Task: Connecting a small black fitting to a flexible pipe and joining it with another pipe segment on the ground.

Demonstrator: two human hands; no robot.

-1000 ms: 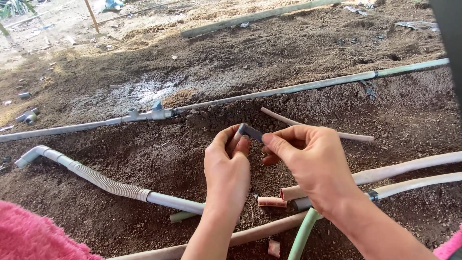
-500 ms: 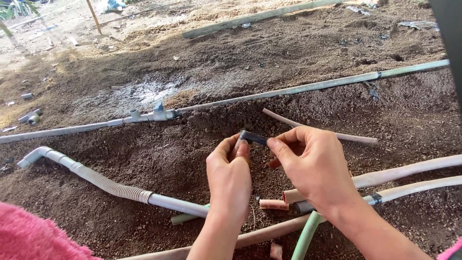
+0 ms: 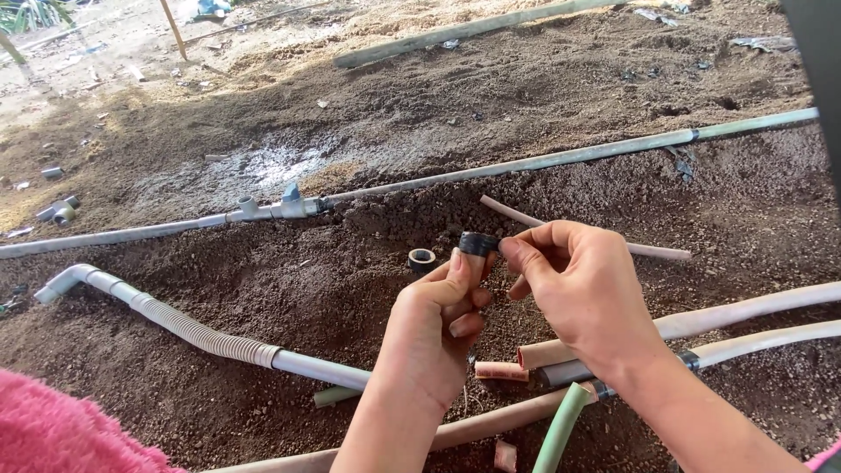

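My left hand (image 3: 434, 328) and my right hand (image 3: 583, 293) meet above dark soil. Between their fingertips they pinch a small black ring-shaped fitting (image 3: 478, 243). My left thumb presses its left side, my right thumb and forefinger grip its right side. A second short dark ring (image 3: 421, 259) lies on the soil just left of my left thumb. Below my hands lie short pink pipe offcuts (image 3: 501, 371) and the ends of pale pipes (image 3: 745, 312).
A long grey pipe (image 3: 526, 162) with a tee and blue valve (image 3: 290, 202) crosses the ground. A corrugated hose with an elbow (image 3: 180, 324) lies at left. A green pipe (image 3: 561, 429) and pink cloth (image 3: 61, 434) sit near the bottom edge. Loose fittings (image 3: 54, 210) lie far left.
Both hands have shifted slightly to the right while still pinching the black fitting. The dark ring on the soil has come into view left of my thumb.
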